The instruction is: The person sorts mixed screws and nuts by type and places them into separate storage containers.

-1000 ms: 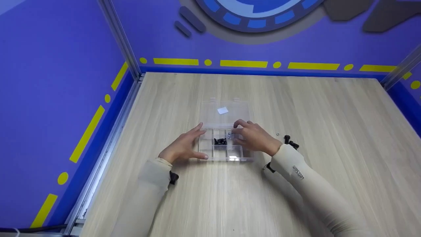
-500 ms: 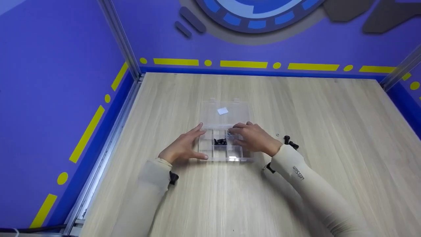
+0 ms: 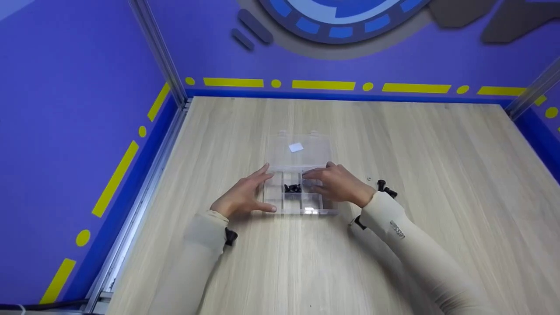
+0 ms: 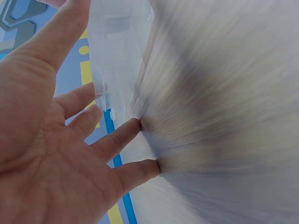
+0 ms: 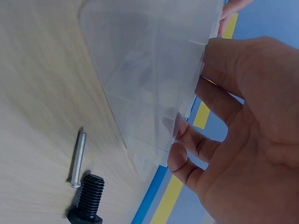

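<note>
A clear plastic compartment box [image 3: 292, 203] lies on the table with its lid [image 3: 280, 155] folded back. Several small black screws [image 3: 292, 188] sit in its middle compartment. My left hand [image 3: 243, 194] spans the box's left side, thumb at the front corner and fingers spread toward the back. In the left wrist view, two fingertips [image 4: 150, 167] rest on the tabletop beside the box. My right hand [image 3: 339, 181] reaches over the right side, its fingers bent into the back right compartment. The box wall and the hand hide what those fingertips touch; I cannot tell whether they pinch anything.
To the right of the box lie black bolts [image 3: 382, 185] and a small silver screw [image 5: 78, 158]. One threaded black bolt [image 5: 90, 196] shows close up in the right wrist view. A white label [image 3: 295, 147] is on the lid. Blue walls [image 3: 236, 61] border the table.
My right fingers have lowered and shifted slightly left inside the back right compartment, covering the small shiny pieces seen there before. The left hand and the box have stayed in place.
</note>
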Tool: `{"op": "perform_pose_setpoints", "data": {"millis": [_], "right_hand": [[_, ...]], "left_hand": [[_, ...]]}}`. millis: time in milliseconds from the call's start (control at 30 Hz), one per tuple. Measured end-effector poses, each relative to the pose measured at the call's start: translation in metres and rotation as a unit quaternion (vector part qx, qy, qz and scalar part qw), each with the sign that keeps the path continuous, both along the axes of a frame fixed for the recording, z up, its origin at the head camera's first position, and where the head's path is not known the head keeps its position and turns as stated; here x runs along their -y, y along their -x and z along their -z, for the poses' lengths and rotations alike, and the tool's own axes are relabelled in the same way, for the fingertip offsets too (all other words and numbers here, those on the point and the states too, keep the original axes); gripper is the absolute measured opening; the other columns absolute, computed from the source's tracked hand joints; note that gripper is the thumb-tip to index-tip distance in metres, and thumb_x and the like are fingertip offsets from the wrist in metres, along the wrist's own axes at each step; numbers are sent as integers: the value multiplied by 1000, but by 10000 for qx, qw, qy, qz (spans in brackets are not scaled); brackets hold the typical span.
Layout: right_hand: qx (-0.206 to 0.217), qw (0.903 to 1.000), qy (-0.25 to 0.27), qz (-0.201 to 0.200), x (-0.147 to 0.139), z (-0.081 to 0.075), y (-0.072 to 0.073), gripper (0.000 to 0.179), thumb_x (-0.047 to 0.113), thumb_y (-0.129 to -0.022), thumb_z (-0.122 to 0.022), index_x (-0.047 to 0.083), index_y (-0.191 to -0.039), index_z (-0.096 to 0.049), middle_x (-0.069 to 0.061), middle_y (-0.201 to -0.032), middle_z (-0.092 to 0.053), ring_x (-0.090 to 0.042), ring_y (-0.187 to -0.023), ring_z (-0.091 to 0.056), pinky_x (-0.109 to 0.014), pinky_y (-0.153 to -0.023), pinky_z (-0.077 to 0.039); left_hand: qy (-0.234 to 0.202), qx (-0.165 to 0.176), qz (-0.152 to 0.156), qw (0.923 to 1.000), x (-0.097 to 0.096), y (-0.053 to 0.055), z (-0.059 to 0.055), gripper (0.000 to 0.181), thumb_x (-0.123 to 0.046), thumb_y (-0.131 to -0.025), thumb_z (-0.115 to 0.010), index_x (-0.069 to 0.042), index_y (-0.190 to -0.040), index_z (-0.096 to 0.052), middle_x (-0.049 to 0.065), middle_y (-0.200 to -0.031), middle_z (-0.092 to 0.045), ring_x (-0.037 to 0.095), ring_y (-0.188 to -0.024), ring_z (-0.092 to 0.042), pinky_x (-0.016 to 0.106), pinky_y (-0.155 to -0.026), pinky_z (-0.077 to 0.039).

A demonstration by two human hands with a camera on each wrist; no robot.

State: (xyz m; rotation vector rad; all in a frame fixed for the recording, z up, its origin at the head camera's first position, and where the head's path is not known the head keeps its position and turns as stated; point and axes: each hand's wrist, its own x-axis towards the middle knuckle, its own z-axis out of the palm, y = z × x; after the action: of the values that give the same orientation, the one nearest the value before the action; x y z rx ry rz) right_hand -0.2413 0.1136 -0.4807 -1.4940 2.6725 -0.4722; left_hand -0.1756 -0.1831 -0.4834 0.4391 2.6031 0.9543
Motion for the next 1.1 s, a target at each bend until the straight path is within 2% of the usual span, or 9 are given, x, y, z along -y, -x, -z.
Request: {"op": "perform_pose_setpoints", "data": {"millis": [367, 633, 833, 1100], "right_hand": [[68, 10000, 37, -3, 0, -2, 0, 30, 13, -95, -74, 3, -124, -73, -11, -126, -72, -28, -110, -71, -50, -86, -51], [434, 9980, 429, 159, -12, -9, 3, 41, 5, -95, -71, 1, -135, -65, -14, -135, -66, -32, -124, -63, -53, -105, -49], [396, 9963, 592, 474, -29, -13, 8, 36, -1, -95, -69, 2, -131, -68, -14, -133, -67, -32, -126, -61, -51, -108, -48], [480, 9935, 433, 937, -52, -11, 9, 45, 0, -95, -70, 5, -139, -63, -13, -138, -64, -32, -127, -59, -51, -105, -50]], "left_hand": [[5, -18, -5, 10000, 0, 0, 1, 101, -39, -78, -90, -10, -160, -38, -1, -172, -9, 26, -156, -16, 45, -126, -20], [5, -22, -22, 10000, -1, -1, 0, 102, -39, -77, -91, -10, -159, -38, -1, -172, -10, 27, -156, -16, 48, -126, -20], [34, -6, -67, 10000, -2, 0, 0, 103, -39, -76, -91, -11, -160, -38, -1, -172, -10, 27, -157, -16, 47, -126, -19], [44, 79, -122, 9999, -2, -1, -1, 103, -38, -76, -91, -12, -160, -37, -1, -173, -9, 27, -157, -15, 47, -126, -17]]}}
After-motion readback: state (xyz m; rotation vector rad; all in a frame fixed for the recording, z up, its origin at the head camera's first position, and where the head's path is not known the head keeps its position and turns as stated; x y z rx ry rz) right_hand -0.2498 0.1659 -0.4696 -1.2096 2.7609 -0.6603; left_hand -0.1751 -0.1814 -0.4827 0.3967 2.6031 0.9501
